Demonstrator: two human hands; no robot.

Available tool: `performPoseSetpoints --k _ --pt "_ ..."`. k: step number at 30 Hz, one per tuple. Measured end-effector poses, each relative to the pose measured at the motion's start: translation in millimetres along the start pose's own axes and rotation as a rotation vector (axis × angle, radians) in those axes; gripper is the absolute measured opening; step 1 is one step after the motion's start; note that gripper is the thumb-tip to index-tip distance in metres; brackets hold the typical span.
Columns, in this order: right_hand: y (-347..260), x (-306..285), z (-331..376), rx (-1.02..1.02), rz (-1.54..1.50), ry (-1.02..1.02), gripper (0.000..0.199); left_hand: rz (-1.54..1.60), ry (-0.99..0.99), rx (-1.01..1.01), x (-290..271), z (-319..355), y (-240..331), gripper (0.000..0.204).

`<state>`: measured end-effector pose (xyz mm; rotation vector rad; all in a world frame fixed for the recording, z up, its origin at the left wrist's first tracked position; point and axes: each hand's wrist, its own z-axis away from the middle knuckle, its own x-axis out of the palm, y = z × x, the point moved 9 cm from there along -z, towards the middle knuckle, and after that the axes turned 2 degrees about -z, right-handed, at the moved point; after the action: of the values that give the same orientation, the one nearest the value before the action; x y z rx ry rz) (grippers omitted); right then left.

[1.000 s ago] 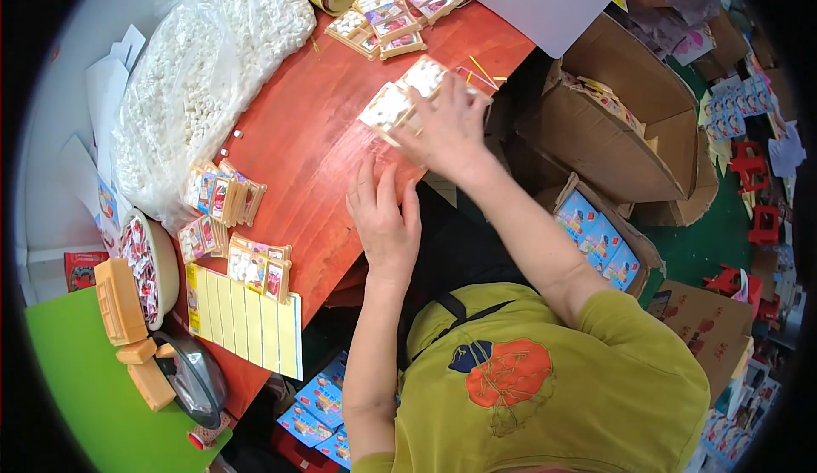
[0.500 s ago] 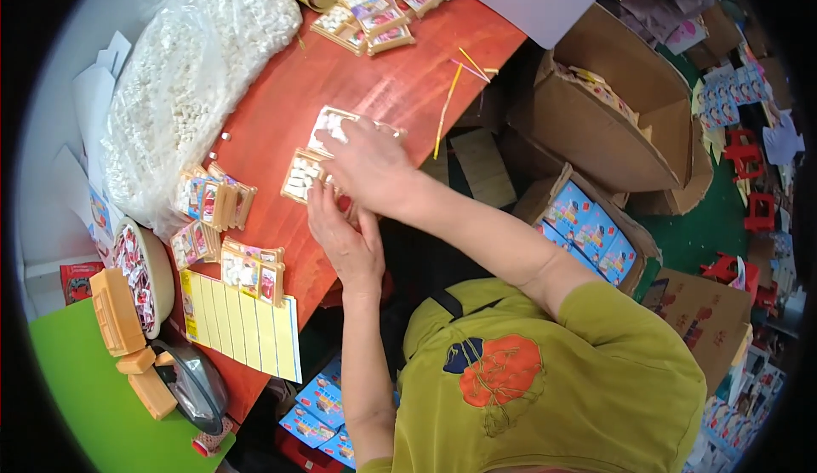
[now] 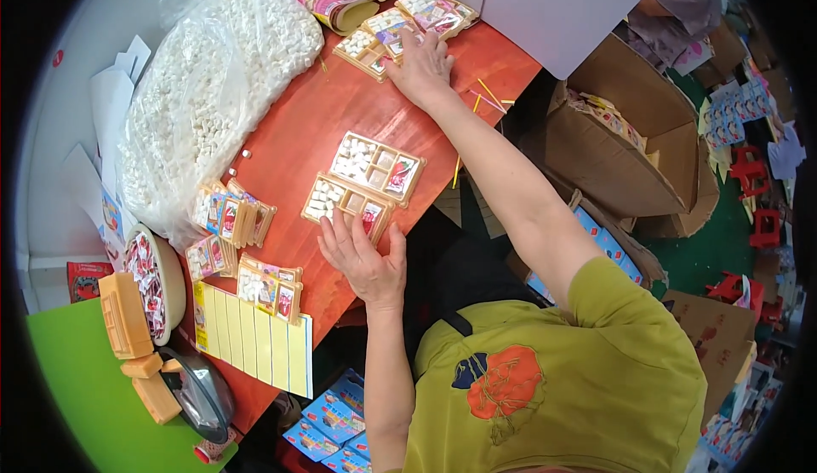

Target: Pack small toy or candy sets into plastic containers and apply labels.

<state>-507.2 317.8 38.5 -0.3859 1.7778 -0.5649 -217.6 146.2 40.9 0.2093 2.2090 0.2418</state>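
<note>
Well, at left there's a bowl point(image 3: 177, 281) of red-and-white sachets, then a clear bag point(image 3: 213, 90) of small white pieces on the red table point(image 3: 294, 124). Filled trays point(image 3: 234, 217) cluster beside it, near a lined yellow sheet point(image 3: 251, 337). Mid-table, two more trays point(image 3: 379, 179) lie side by side; the left hand point(image 3: 364, 260), open with fingers spread, is at the nearer one's edge. The right hand point(image 3: 423, 73) is over the far trays point(image 3: 434, 11), fingers bent; whether it grips one, I can't tell. Rightmost, an open cardboard box point(image 3: 587, 145).
</note>
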Motion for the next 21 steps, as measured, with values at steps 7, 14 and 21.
performPoseSetpoints --k 7,14,21 --pt "55 -76 41 -0.345 -0.308 -0.015 0.058 -0.013 -0.019 -0.016 0 3 -4 0.053" --pt "137 -111 45 -0.312 -0.023 -0.023 0.06 0.008 -0.028 -0.007 -1 1 0 0.052" --pt "107 -103 40 -0.286 0.292 0.178 0.075 0.066 -0.029 -0.031 -7 -2 -3 0.039"
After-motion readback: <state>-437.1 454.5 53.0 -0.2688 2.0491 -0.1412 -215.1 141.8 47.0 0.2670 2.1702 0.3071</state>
